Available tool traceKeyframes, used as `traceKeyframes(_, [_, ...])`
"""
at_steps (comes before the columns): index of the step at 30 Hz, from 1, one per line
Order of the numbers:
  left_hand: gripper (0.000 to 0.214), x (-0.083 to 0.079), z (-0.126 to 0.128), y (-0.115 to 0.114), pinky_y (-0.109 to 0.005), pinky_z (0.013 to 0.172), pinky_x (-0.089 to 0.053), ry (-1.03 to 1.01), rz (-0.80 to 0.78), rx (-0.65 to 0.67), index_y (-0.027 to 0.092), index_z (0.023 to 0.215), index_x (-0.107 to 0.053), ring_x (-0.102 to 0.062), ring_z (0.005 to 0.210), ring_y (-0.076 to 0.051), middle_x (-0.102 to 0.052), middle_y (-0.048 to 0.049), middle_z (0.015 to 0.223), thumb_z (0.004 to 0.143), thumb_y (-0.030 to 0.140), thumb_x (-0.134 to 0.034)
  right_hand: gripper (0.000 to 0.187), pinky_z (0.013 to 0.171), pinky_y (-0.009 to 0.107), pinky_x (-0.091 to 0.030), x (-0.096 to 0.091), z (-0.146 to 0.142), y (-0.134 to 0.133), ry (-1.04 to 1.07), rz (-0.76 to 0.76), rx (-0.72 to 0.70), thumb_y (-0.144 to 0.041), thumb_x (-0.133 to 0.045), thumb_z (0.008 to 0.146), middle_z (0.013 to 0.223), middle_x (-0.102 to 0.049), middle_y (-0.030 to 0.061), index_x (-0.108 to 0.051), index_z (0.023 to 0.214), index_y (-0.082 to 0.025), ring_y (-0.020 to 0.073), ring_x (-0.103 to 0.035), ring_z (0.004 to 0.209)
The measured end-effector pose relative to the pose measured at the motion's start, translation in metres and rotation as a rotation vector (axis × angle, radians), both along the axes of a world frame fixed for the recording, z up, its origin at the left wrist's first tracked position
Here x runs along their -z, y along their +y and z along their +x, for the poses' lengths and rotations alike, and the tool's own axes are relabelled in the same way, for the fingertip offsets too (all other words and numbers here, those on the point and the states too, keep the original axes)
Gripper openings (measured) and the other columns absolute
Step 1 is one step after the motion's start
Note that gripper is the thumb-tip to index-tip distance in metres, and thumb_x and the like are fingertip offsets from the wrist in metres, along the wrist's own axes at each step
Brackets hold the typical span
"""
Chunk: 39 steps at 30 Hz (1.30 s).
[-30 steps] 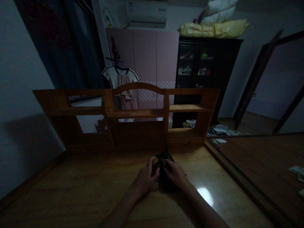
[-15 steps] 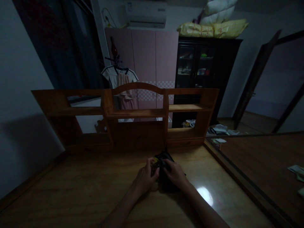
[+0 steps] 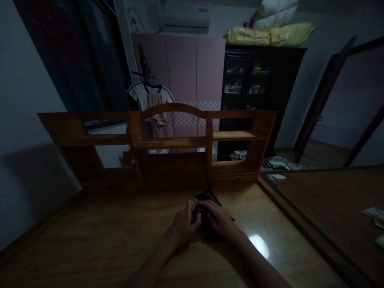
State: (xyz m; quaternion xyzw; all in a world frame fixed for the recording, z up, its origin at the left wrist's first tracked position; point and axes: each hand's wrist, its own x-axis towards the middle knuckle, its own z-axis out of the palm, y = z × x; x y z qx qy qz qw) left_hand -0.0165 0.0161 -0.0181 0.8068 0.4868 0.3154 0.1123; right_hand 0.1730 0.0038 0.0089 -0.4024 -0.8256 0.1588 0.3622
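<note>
A soft black pouch (image 3: 213, 234) lies on the wooden tabletop (image 3: 126, 236), between and under my hands. My left hand (image 3: 183, 224) is at its left side, thumb and fingers closed round a small dark object with a yellow part (image 3: 195, 201). What that object is stays too dim to make out. My right hand (image 3: 220, 220) rests over the pouch with bent fingers, gripping its upper left part. Its forefinger reaches left to the small object, close to my left fingertips. The pouch's opening is hidden by my fingers.
A wooden shelf unit (image 3: 174, 143) stands along the tabletop's far edge. A raised wooden rim (image 3: 288, 212) borders the right side, and a wall (image 3: 27, 168) the left. Beyond are a pink wardrobe (image 3: 181, 72), a dark cabinet (image 3: 279, 80) and an open door (image 3: 322, 96).
My right fingers have stretched left across the pouch's top edge to the small object, covering more of it. The left hand has stayed nearly still, and the pouch lies in the same place.
</note>
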Motion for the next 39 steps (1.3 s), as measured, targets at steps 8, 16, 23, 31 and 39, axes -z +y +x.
traceKeyframes(8, [0.032, -0.002, 0.0, 0.0, -0.031, 0.071, -0.046, 0.01, -0.02, 0.007, 0.021, 0.112, -0.039, -0.064, 0.081, -0.022, -0.064, -0.0064, 0.096, 0.09, 0.044, -0.04, 0.06, 0.095, 0.033, -0.046, -0.001, 0.0, -0.001, 0.023, -0.005, 0.007, -0.003, -0.044, 0.08, 0.127, -0.057, 0.0028, -0.045, 0.134, -0.03, 0.019, -0.056, 0.113])
traceKeyframes(16, [0.029, -0.002, -0.001, 0.0, -0.031, 0.071, -0.047, 0.008, -0.002, 0.015, 0.021, 0.107, -0.04, -0.064, 0.081, -0.022, -0.063, -0.0064, 0.094, 0.089, 0.044, -0.041, 0.054, 0.089, 0.033, -0.049, -0.006, -0.001, -0.005, 0.039, 0.002, 0.028, -0.008, -0.045, 0.083, 0.121, -0.061, 0.0048, -0.047, 0.133, -0.029, 0.0198, -0.061, 0.103])
traceKeyframes(23, [0.025, -0.008, 0.0, -0.004, -0.03, 0.067, -0.046, -0.032, -0.035, 0.029, 0.022, 0.103, -0.037, -0.064, 0.075, -0.021, -0.061, -0.0032, 0.088, 0.089, 0.042, -0.042, 0.056, 0.088, 0.032, -0.049, -0.003, 0.0, -0.004, 0.048, -0.002, 0.022, -0.008, -0.045, 0.082, 0.119, -0.061, 0.005, -0.044, 0.134, -0.029, 0.0191, -0.061, 0.102])
traceKeyframes(31, [0.03, -0.015, 0.002, -0.009, -0.028, 0.064, -0.045, -0.098, -0.08, 0.043, 0.023, 0.11, -0.035, -0.065, 0.077, -0.02, -0.064, -0.0031, 0.095, 0.088, 0.04, -0.046, 0.058, 0.089, 0.033, -0.049, 0.004, 0.001, 0.0, 0.042, 0.014, 0.027, -0.008, -0.048, 0.081, 0.122, -0.061, 0.0045, -0.043, 0.135, -0.029, 0.0195, -0.061, 0.104])
traceKeyframes(39, [0.03, -0.019, 0.003, -0.009, -0.028, 0.063, -0.043, -0.056, -0.068, 0.008, 0.023, 0.106, -0.037, -0.064, 0.073, -0.02, -0.064, -0.0014, 0.086, 0.09, 0.048, -0.043, 0.057, 0.09, 0.034, -0.049, 0.011, 0.001, 0.005, 0.029, 0.007, 0.072, -0.01, -0.05, 0.082, 0.123, -0.061, 0.0024, -0.044, 0.135, -0.032, 0.0195, -0.061, 0.105])
